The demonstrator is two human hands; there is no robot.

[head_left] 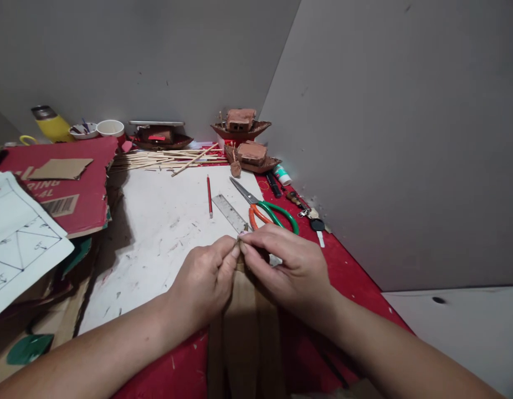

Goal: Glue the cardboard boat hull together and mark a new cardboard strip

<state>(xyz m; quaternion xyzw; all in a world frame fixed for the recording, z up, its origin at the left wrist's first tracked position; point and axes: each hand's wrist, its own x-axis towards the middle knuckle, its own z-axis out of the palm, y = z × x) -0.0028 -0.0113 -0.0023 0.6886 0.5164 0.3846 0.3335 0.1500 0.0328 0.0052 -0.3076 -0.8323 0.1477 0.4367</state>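
The upper end of a brown cardboard piece is pinched between thumb and fingers of the left hand and of the right hand. Both hands are closed on it, with their fingertips touching. The rest of the piece is seen below the hands, between the wrists. Just beyond the fingertips a clear ruler is laid, and just beyond the right hand, green-handled scissors. A red pencil is seen farther ahead of the left hand.
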